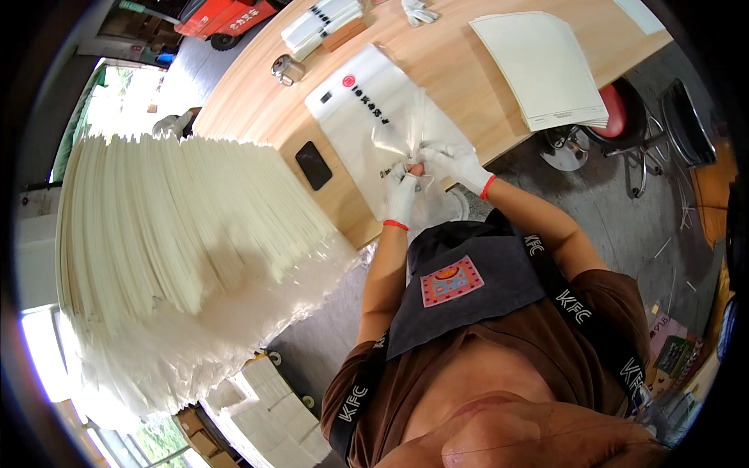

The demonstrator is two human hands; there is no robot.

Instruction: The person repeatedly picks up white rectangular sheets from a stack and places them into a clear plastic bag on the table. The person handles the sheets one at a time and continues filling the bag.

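Note:
White knit gloves with red cuffs cover both my hands, which meet over a pile of clear plastic bags (343,125) with dark printing at the table's front edge. My left hand (401,196) is closed on the near edge of a plastic bag (413,129), and a bare fingertip shows from the glove. Close beside it, my right hand (460,165) also grips that bag, fingers pinched together. The bag's film is crumpled and lifted between the hands. A black phone (314,165) lies on the table left of the pile.
A tall stack of white sheets in plastic sleeves (179,226) rises at the left. White sheets (538,70) lie at the table's right, beyond them a stool (612,113). A metal cup (287,70), wrapped packs (320,27) and a white glove (419,12) sit farther back.

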